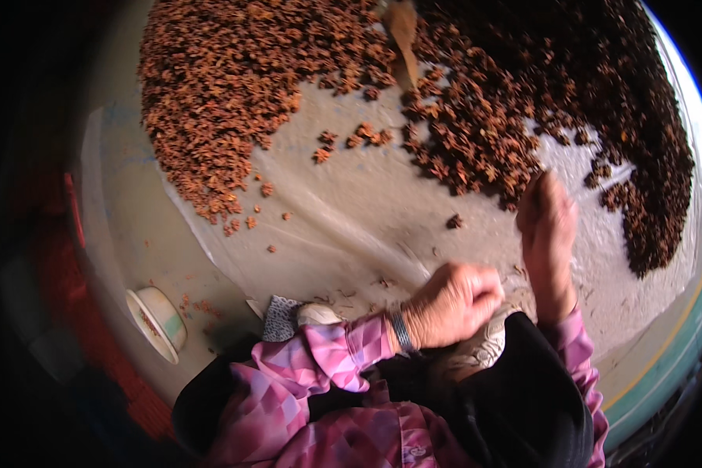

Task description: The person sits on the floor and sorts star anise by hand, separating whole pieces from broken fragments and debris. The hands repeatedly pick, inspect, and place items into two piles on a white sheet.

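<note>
Dried star anise lies spread over a plastic sheet on the floor. My right hand reaches to the near edge of a middle heap of star anise; whether its fingers hold a piece is hidden. My left hand, with a metal band at the wrist, hovers with curled fingers over the sheet beside my shoe; I cannot tell if anything is inside it. A single star anise lies above my left hand, apart from the heap.
A lighter reddish-brown heap spreads at the upper left, a dark heap at the right. A brown flat piece stands between heaps at the top. A tipped white tub lies at the lower left. A patterned cloth is near my other shoe.
</note>
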Available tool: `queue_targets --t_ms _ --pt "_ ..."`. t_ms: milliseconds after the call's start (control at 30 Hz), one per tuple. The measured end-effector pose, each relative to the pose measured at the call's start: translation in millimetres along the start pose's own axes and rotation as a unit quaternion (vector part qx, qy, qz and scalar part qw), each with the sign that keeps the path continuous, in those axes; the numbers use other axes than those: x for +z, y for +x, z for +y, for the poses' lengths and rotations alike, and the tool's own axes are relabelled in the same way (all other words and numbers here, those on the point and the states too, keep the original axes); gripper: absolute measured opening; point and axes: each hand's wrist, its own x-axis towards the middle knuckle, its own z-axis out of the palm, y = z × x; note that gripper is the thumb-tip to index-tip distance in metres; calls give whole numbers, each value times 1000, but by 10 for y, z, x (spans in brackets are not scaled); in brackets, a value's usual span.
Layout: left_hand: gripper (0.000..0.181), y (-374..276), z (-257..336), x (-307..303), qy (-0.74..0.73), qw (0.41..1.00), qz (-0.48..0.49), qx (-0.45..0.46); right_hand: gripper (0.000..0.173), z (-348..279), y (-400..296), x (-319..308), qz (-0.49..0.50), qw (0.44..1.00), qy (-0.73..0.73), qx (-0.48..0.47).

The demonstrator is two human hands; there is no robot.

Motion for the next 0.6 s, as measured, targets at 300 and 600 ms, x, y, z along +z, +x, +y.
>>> queue_targets --t_ms 300,600 --pt "32 -20 -808 512 414 905 57 74 49 -540 -89 273 -163 976 -130 -71" --pt "17 1042 -787 -1409 508 832 217 -52 19 -776 -594 231 -309 923 -198 -112"
